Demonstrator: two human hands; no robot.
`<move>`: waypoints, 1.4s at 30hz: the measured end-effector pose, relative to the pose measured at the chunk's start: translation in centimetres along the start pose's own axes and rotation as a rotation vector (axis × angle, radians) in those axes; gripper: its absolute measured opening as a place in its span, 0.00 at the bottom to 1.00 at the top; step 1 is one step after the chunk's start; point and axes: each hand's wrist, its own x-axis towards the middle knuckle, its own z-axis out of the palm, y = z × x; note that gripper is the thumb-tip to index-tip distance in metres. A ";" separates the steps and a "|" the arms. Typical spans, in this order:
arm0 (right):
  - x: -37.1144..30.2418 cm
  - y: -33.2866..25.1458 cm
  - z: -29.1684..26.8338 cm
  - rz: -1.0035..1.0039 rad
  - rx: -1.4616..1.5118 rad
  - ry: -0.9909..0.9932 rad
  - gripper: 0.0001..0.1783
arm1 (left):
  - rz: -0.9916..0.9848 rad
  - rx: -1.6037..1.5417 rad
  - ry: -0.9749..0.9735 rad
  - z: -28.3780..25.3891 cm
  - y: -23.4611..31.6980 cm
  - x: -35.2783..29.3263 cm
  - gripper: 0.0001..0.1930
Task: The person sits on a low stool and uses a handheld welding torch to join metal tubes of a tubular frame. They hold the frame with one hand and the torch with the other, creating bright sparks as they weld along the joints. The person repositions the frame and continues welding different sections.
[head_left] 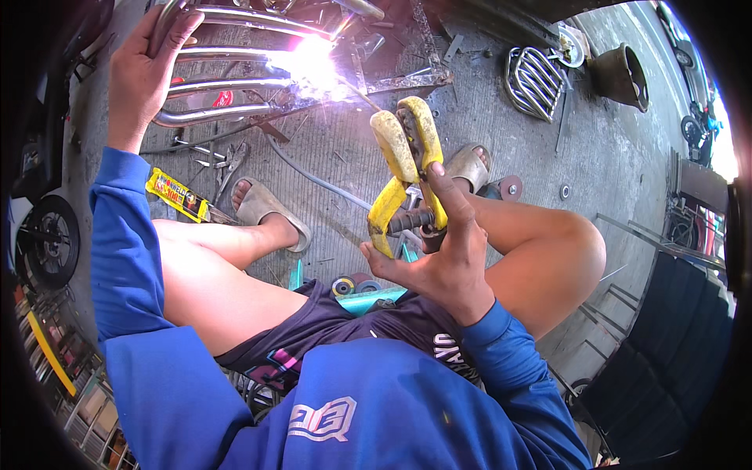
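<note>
My left hand (pixel 145 78) is closed around the bent end of a shiny metal tube frame (pixel 227 86), made of several curved bars, at the upper left. In my right hand (pixel 450 262) is a worn yellow welding electrode holder (pixel 401 149), gripped by its handle. A thin welding rod (pixel 359 92) runs from the holder's jaws toward the bars. Where the rod's tip meets the frame, a bright white-purple arc (pixel 313 63) glares and hides the joint. A rusty angle-iron stand (pixel 407 81) lies under and beside the frame.
Near my left foot are a yellow packet of rods (pixel 178 194) and pliers (pixel 231 160). A grey cable (pixel 313 182) crosses the concrete. Grinding discs (pixel 342 286) sit between my legs. Another tube frame (pixel 535 84) and a bucket (pixel 620 77) stand at the upper right.
</note>
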 end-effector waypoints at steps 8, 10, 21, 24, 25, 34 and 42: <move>-0.4 0.5 -1.5 0.110 0.145 0.077 0.65 | -0.135 0.117 0.118 1.0 2.5 -0.7 0.17; -0.6 1.0 -1.9 0.107 0.108 0.106 0.65 | -0.097 0.074 0.071 0.4 1.8 -0.6 0.19; -1.9 0.6 -3.0 -0.056 -0.061 0.197 0.65 | 0.134 0.030 -0.021 -0.2 0.6 -1.0 0.25; -1.4 0.2 -3.0 -0.031 -0.055 0.195 0.65 | 0.122 0.020 -0.027 -0.3 1.0 -1.5 0.21; -1.3 0.3 -3.1 -0.051 -0.062 0.190 0.64 | 0.117 -0.043 -0.020 -0.3 1.1 -1.7 0.21; -2.0 1.2 -1.6 0.004 0.054 0.200 0.64 | 0.363 0.017 0.115 1.3 2.9 -2.3 0.30; -1.2 0.8 -2.2 -0.042 -0.055 0.148 0.68 | 0.291 0.036 0.045 -0.2 0.6 -2.1 0.24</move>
